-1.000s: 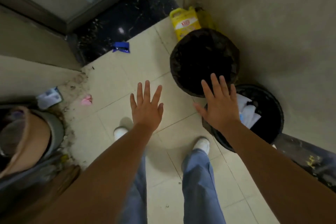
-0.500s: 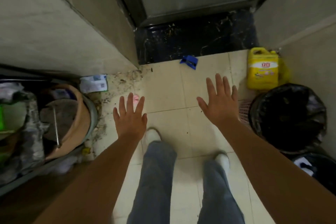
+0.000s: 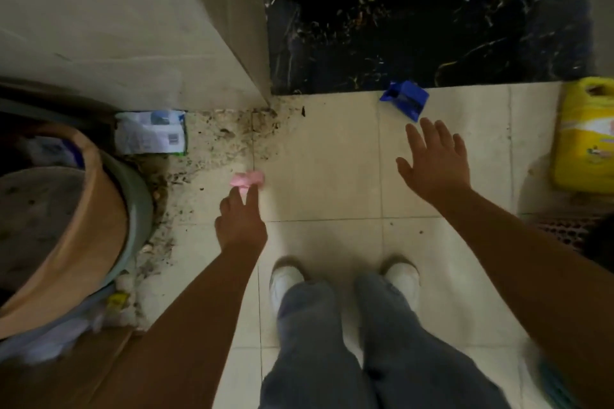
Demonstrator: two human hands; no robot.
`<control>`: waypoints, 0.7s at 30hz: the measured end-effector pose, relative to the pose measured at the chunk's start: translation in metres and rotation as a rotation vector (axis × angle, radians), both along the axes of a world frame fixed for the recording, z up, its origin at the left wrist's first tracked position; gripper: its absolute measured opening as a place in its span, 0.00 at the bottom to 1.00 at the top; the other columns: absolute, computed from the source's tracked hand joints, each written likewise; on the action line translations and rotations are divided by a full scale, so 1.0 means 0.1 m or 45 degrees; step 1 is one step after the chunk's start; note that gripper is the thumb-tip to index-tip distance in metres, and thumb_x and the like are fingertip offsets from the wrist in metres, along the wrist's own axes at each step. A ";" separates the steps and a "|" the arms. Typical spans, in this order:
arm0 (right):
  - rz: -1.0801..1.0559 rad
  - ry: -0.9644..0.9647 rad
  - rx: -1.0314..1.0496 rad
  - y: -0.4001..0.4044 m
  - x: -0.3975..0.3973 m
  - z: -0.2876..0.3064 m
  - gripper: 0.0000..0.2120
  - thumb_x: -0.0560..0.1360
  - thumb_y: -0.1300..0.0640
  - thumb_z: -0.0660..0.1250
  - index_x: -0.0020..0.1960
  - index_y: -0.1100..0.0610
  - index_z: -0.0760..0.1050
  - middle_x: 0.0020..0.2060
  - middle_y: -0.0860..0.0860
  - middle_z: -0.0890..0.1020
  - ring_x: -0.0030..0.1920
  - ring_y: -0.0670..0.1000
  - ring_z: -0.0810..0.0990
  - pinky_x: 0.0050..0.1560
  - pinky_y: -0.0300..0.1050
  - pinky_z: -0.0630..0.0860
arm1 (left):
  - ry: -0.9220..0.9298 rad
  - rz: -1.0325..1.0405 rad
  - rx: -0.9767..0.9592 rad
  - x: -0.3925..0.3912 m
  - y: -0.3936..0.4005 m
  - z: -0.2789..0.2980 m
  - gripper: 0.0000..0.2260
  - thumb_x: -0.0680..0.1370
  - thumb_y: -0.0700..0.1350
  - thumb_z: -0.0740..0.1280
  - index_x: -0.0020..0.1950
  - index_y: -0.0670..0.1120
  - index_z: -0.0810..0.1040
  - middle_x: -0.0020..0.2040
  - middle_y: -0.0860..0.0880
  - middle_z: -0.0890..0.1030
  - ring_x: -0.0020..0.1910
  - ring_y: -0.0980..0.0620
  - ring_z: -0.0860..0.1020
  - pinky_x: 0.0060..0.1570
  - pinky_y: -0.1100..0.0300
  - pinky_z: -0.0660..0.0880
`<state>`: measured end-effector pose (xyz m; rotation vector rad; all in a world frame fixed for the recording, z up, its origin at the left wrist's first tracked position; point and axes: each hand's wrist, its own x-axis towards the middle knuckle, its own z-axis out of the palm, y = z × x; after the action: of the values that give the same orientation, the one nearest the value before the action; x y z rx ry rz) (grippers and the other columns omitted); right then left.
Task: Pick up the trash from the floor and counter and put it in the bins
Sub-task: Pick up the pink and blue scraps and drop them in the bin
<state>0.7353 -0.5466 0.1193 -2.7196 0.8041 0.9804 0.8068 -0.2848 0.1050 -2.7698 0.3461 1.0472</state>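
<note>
A small crumpled pink scrap (image 3: 248, 179) lies on the pale floor tiles. My left hand (image 3: 240, 222) reaches down to it, and two fingertips touch its near edge without closing around it. A blue wrapper (image 3: 404, 100) lies at the edge of the black marble threshold (image 3: 432, 36). My right hand (image 3: 433, 159) hovers just below that wrapper, fingers spread and holding nothing. A white and blue packet (image 3: 150, 133) lies against the wall at the left. Only the red lattice rim of a bin (image 3: 564, 230) with a black liner shows at the right edge.
A yellow jug (image 3: 585, 136) stands at the far right. Stacked tan and grey basins (image 3: 66, 226) fill the left side. Dirt and debris (image 3: 212, 143) cover the floor by the wall corner. My two white shoes (image 3: 287, 279) stand on the tiles below my hands.
The view has swung left and lower, so the bins have slid almost out of sight. My left hand has dropped to the pink scrap and curled its fingers. My right hand stays spread.
</note>
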 end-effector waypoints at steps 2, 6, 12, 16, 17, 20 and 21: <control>0.004 -0.009 -0.049 -0.10 0.14 -0.49 0.29 0.79 0.48 0.54 0.76 0.55 0.47 0.77 0.56 0.50 0.77 0.58 0.47 0.76 0.58 0.48 | -0.031 -0.038 -0.009 0.08 -0.01 -0.51 0.30 0.79 0.39 0.62 0.77 0.49 0.53 0.77 0.41 0.56 0.72 0.41 0.61 0.64 0.49 0.71; 0.069 -0.057 -0.161 -0.30 0.51 -1.29 0.30 0.76 0.59 0.61 0.75 0.57 0.53 0.77 0.56 0.51 0.76 0.60 0.49 0.75 0.60 0.50 | -0.053 -0.223 0.077 0.36 0.08 -1.31 0.27 0.79 0.36 0.61 0.75 0.50 0.57 0.76 0.44 0.57 0.74 0.43 0.59 0.68 0.48 0.68; -0.061 -0.178 -0.286 -0.53 0.84 -1.79 0.35 0.75 0.65 0.61 0.75 0.62 0.46 0.75 0.64 0.54 0.75 0.63 0.54 0.75 0.60 0.52 | -0.007 -0.523 0.169 0.57 0.28 -1.57 0.19 0.82 0.44 0.57 0.72 0.45 0.63 0.69 0.45 0.70 0.68 0.46 0.68 0.64 0.53 0.68; -0.164 -0.221 -0.286 -0.55 0.88 -1.82 0.21 0.76 0.67 0.60 0.67 0.68 0.62 0.59 0.69 0.74 0.60 0.67 0.72 0.65 0.61 0.67 | 0.016 -0.527 0.135 0.61 0.22 -1.45 0.15 0.77 0.41 0.66 0.63 0.41 0.74 0.59 0.42 0.78 0.59 0.43 0.77 0.55 0.53 0.75; -0.166 -0.237 -0.281 -0.51 0.87 -1.81 0.18 0.76 0.68 0.59 0.65 0.68 0.64 0.57 0.69 0.75 0.57 0.67 0.74 0.62 0.60 0.69 | 0.003 -0.571 0.080 0.64 0.18 -1.42 0.14 0.69 0.39 0.75 0.54 0.40 0.80 0.49 0.41 0.83 0.48 0.43 0.82 0.44 0.55 0.79; -0.183 -0.240 -0.241 -0.37 0.87 -1.67 0.16 0.76 0.68 0.59 0.64 0.67 0.67 0.55 0.66 0.76 0.55 0.64 0.75 0.56 0.57 0.73 | -0.025 -0.532 -0.004 0.70 0.08 -1.22 0.14 0.56 0.34 0.81 0.39 0.40 0.84 0.34 0.42 0.84 0.33 0.44 0.83 0.30 0.59 0.80; -0.192 -0.244 -0.212 -0.31 0.85 -1.57 0.16 0.76 0.68 0.59 0.64 0.67 0.67 0.55 0.65 0.76 0.55 0.63 0.75 0.56 0.56 0.73 | 0.001 -0.458 -0.031 0.70 0.00 -1.09 0.13 0.66 0.32 0.74 0.49 0.40 0.83 0.45 0.41 0.84 0.44 0.43 0.83 0.41 0.56 0.80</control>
<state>0.8206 -0.5776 -0.0380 -2.7842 1.0772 0.6373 0.8768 -0.2851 -0.0040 -2.5896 0.8243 0.9557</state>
